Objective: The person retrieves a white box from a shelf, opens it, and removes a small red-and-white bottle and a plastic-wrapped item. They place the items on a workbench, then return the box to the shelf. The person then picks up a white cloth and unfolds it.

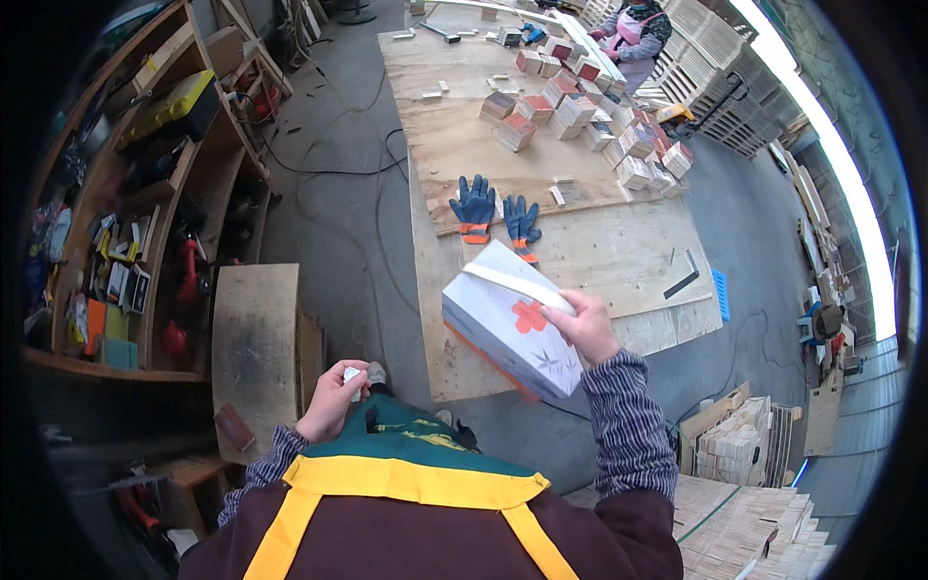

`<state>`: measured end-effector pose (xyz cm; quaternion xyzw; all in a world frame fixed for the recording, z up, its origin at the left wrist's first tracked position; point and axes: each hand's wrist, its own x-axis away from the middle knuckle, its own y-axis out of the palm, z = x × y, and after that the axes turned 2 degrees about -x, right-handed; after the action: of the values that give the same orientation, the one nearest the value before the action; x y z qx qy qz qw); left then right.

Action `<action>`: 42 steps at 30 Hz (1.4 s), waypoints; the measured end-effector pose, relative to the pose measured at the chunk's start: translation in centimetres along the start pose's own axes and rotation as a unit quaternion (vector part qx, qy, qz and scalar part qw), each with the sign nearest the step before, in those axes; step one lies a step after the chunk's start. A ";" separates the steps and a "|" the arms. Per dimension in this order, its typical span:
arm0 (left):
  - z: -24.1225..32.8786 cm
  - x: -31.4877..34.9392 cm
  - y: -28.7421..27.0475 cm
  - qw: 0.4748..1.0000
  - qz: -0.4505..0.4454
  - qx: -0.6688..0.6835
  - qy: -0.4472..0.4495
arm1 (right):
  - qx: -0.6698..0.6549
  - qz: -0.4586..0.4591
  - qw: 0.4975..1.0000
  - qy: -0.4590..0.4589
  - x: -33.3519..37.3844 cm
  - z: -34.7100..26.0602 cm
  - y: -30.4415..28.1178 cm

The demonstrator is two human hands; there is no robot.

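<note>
My right hand (586, 327) grips a pale grey box (505, 311) by its end, fingers closed on its edge. The box is tilted, with a red flower print, a dark leaf print, an orange lower edge and a white strip across its top. It hangs above the near edge of the wooden table. Lower left, in front of my apron, my left hand (332, 399) is closed on a small white crumpled thing (352, 373) whose kind I cannot make out. Just beyond the box, two blue work gloves with orange cuffs, one glove (474, 205) left of the other glove (522, 226), lie on the table.
Many wooden blocks (570, 111) cover the far right of the plywood table (435, 126). A black angle bracket (682, 275) lies near its right edge. At left stands a tool shelf (193, 174). Cables (338, 172) cross the floor. A person (633, 39) is at the far end.
</note>
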<state>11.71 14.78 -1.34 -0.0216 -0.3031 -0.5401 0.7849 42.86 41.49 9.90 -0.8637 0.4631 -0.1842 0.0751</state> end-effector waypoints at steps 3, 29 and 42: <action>-0.7 0.8 1.4 1.000 0.013 0.002 0.006 | 0.025 -0.031 0.998 -0.048 -1.3 0.8 -0.6; -0.7 -16.0 13.7 0.988 0.053 -0.146 -0.010 | -0.303 0.176 0.935 0.058 -1.5 22.5 -2.1; 0.5 -13.0 17.1 0.981 0.162 -0.099 0.029 | -0.298 0.101 0.948 -0.050 0.8 17.2 -3.6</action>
<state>23.15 32.90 -2.43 -0.1320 -0.2175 -0.4333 0.8646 52.64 42.15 -4.65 -0.8033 0.5776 0.0138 -0.1442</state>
